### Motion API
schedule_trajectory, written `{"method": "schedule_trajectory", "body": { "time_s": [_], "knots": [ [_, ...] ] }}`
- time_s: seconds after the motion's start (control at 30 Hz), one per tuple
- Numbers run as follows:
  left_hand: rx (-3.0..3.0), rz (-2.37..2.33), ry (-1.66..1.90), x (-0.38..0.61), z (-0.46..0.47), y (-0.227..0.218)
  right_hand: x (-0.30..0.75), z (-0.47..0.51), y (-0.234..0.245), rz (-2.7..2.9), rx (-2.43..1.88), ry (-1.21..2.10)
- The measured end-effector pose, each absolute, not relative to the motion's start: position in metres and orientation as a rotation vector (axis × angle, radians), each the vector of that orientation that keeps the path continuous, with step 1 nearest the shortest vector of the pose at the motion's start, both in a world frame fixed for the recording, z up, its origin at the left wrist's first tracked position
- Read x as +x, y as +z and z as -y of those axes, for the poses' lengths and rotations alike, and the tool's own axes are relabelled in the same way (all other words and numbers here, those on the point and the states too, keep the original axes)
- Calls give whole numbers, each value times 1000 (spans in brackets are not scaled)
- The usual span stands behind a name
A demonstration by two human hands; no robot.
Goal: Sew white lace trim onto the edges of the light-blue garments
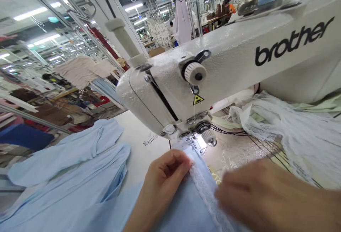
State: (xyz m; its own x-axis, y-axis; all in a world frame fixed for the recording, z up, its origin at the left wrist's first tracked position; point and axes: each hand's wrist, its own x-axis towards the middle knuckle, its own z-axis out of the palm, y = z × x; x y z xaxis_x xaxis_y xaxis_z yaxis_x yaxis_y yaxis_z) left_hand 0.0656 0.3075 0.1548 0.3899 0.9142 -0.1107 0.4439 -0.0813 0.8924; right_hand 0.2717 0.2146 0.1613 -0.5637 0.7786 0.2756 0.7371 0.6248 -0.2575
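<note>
Light blue fabric (183, 203) lies under the needle area (191, 142) of a white sewing machine (229, 54). A strip of white lace trim (201, 185) runs along the fabric's right edge toward the needle. Just in front of the needle, my left hand (162, 182) is closed, thumb and forefinger pinching the lace and fabric edge. My right hand (263, 193), smeared by motion, is to the right of the lace strip. Its fingers look curled, but I cannot tell whether they grip the lace.
More light blue fabric pieces (80, 175) lie on the left of the table. A heap of white lace (282, 125) rests at the right, with dark cords (239, 131) beside it. A thread stand pole (195, 11) rises behind the machine. Other people sit at distant workstations.
</note>
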Motion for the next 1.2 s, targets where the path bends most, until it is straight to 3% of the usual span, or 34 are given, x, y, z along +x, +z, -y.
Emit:
{"method": "schedule_trajectory", "body": {
  "time_s": [0.17, 0.63, 0.83, 1.03, 1.2],
  "knots": [
    [1926, -1198, 568, 57, -308, 155, 274, -265, 141, 2376, -1307, 169],
    [2762, -1137, 958, 59, -314, 138, 265, -266, 126, 2284, -1221, -5],
    [2796, -974, 891, 59, -311, 143, 265, -262, 129, 2263, -1210, 24],
    [2874, -1026, 1079, 65, -308, 143, 260, -257, 131, 2246, -1240, -12],
    [2839, -919, 875, 66, -312, 134, 260, -256, 134, 2203, -1221, -72]
  ]
}}
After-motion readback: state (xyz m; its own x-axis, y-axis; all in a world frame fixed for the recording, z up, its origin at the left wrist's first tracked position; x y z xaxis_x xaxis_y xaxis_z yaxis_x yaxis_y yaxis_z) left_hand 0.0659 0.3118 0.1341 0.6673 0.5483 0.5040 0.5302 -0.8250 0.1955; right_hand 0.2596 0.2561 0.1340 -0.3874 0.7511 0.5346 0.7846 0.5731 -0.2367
